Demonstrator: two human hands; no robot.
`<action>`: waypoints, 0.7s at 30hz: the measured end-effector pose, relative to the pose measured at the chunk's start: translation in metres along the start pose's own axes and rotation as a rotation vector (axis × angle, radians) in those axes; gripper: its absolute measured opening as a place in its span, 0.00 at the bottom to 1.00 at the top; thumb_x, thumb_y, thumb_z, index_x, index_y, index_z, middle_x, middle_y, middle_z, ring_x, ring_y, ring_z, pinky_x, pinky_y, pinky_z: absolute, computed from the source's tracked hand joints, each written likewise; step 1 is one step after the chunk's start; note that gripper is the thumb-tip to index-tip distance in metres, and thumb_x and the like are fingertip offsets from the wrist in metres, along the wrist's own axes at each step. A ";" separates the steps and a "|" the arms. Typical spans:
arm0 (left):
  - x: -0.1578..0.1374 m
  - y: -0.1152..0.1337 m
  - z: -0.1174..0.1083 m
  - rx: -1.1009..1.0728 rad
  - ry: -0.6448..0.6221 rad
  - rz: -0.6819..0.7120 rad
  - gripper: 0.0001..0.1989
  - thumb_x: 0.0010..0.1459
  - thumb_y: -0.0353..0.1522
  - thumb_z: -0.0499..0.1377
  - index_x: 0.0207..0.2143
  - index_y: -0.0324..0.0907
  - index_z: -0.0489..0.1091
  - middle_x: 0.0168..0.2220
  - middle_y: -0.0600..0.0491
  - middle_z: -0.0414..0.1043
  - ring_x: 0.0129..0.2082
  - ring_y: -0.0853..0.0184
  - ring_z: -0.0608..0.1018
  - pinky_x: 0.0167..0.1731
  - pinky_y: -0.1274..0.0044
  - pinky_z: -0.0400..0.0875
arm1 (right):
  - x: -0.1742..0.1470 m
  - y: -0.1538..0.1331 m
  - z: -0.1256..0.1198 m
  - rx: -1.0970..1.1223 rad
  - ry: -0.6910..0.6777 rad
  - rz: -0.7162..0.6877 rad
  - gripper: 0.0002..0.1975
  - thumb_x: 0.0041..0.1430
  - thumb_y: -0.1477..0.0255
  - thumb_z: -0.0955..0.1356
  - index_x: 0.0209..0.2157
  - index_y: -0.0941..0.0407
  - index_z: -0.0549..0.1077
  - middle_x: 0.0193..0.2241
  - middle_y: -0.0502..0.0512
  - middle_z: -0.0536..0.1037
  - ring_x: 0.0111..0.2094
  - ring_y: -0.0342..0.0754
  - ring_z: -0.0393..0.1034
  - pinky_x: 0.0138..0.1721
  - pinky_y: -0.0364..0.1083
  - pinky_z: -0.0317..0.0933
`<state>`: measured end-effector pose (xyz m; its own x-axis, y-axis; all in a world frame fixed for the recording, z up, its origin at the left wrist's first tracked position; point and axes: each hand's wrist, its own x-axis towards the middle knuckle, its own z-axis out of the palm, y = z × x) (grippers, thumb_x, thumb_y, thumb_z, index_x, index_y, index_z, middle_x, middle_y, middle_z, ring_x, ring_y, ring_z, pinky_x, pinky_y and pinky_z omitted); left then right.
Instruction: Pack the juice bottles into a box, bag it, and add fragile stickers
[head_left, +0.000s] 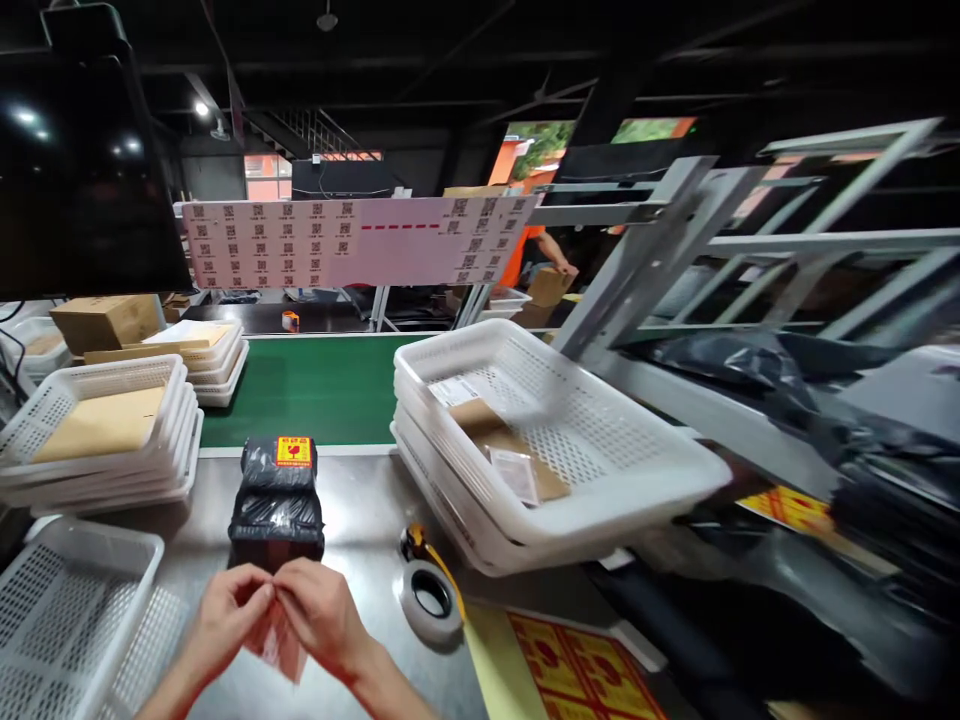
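Observation:
Both hands pinch the top edge of a small clear plastic bag [276, 640] with a reddish tint; what lies inside it I cannot make out. My left hand [229, 610] closes on it from the left, and my right hand [322, 612] from the right, with the fingertips almost meeting. Just beyond them, on the metal table [360, 490], sits a black-wrapped parcel [276, 500] with a red and yellow fragile label [294, 452] on its far end. To the right of my right hand lies a tape dispenser [431, 595] with a roll of tape.
Stacked white baskets stand at left [97, 470] and right [555, 460], the right one holding flat packages. Another white basket [75, 610] is at lower left. Fragile-label sheets [577, 665] lie at lower right. A green conveyor belt [322, 385] runs behind; a person's arm [551, 250] shows farther back.

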<state>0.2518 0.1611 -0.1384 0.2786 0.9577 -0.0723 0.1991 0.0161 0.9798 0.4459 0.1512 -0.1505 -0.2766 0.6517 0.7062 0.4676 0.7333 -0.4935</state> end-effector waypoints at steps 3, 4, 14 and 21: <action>-0.002 -0.003 0.003 0.017 0.030 -0.036 0.19 0.56 0.49 0.68 0.31 0.42 0.86 0.34 0.44 0.86 0.38 0.54 0.82 0.41 0.71 0.73 | -0.003 0.002 0.000 -0.029 -0.019 -0.028 0.09 0.73 0.73 0.65 0.42 0.53 0.79 0.34 0.54 0.86 0.33 0.48 0.80 0.33 0.45 0.70; -0.002 -0.004 0.004 0.023 0.034 -0.054 0.19 0.55 0.49 0.68 0.30 0.42 0.85 0.34 0.44 0.86 0.38 0.54 0.82 0.41 0.70 0.73 | -0.004 0.002 0.000 -0.035 -0.022 -0.031 0.10 0.73 0.73 0.65 0.41 0.53 0.78 0.34 0.54 0.86 0.33 0.48 0.79 0.33 0.45 0.69; -0.001 -0.017 0.025 -0.305 0.035 -0.346 0.33 0.36 0.60 0.77 0.27 0.39 0.82 0.20 0.59 0.63 0.23 0.73 0.61 0.27 0.77 0.53 | -0.021 0.024 -0.001 -0.245 -0.155 -0.093 0.09 0.66 0.74 0.65 0.30 0.51 0.71 0.23 0.46 0.78 0.21 0.44 0.69 0.21 0.44 0.48; 0.002 0.003 0.034 -0.248 -0.004 -0.335 0.31 0.38 0.58 0.76 0.24 0.38 0.80 0.19 0.60 0.61 0.23 0.73 0.59 0.28 0.76 0.51 | -0.023 0.028 -0.016 -0.157 -0.183 -0.057 0.10 0.71 0.74 0.64 0.37 0.52 0.76 0.29 0.48 0.84 0.25 0.44 0.74 0.23 0.44 0.54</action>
<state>0.2852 0.1532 -0.1418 0.2411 0.8866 -0.3948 0.0472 0.3956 0.9172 0.4790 0.1536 -0.1719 -0.4470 0.6446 0.6203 0.5677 0.7403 -0.3602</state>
